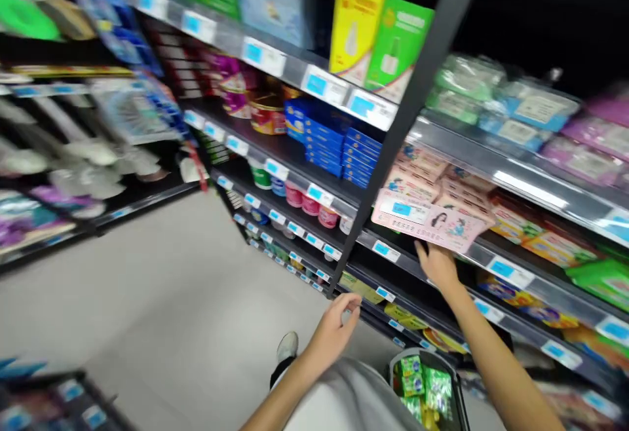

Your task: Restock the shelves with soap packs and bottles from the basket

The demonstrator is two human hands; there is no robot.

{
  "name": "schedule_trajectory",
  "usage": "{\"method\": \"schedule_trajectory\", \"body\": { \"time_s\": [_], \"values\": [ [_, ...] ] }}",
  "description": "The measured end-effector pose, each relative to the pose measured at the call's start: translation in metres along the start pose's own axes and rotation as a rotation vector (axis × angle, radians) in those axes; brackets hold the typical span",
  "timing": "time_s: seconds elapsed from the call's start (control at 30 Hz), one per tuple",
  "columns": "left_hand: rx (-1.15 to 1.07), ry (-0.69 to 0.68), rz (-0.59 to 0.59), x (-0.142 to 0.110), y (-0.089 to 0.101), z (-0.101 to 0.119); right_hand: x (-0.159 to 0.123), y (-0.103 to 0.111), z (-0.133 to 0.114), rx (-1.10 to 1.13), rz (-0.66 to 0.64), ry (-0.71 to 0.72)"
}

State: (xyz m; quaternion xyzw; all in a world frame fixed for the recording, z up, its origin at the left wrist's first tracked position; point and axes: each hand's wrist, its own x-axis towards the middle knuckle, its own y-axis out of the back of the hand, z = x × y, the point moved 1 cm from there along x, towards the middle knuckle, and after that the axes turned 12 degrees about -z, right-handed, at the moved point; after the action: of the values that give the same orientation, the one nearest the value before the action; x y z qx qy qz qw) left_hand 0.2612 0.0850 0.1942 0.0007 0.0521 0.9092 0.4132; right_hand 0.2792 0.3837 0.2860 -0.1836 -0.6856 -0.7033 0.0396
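Note:
My right hand (437, 264) reaches to the shelf edge just under a pink sign strip (432, 221). Its thumb stands out from the other fingers, whose tips are partly hidden below the sign; I see nothing held. Behind and above that strip lie stacked pale pink boxes (413, 182). My left hand (339, 323) hangs in front of the lower shelves, fingers loosely curled with a gap to the thumb and nothing in it. A dark basket (459, 395) with green packets (435, 388) stands below, between my forearms.
A dark shelf post (393, 136) divides the racks. Yellow (356, 28) and green boxes (399, 44) stand on the upper left shelf, blue boxes (324, 143) below. Wrapped packs (531, 110) lie at upper right. Grey floor (187, 300) spreads left, with another display (59, 398) at bottom left.

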Motion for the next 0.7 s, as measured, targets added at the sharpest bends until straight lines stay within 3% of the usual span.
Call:
{"method": "schedule_trajectory", "body": {
  "time_s": [0.1, 0.17, 0.33, 0.53, 0.7],
  "values": [
    [0.009, 0.043, -0.151, 0.009, -0.010, -0.009, -0.088, -0.011, -0.022, 0.166, 0.102, 0.092],
    [0.015, 0.089, -0.239, 0.013, -0.017, -0.018, -0.147, -0.029, -0.043, 0.225, 0.070, 0.042],
    [0.057, 0.233, -0.419, 0.023, -0.029, -0.047, -0.274, -0.089, -0.081, 0.387, -0.480, -0.573],
    [0.157, 0.496, -0.665, 0.031, -0.050, -0.087, -0.401, -0.137, -0.096, 0.621, -0.659, -1.134],
    [0.245, 0.584, -0.672, 0.013, -0.075, -0.113, -0.476, -0.178, -0.096, 0.785, -0.778, -1.443]
  ]
}}
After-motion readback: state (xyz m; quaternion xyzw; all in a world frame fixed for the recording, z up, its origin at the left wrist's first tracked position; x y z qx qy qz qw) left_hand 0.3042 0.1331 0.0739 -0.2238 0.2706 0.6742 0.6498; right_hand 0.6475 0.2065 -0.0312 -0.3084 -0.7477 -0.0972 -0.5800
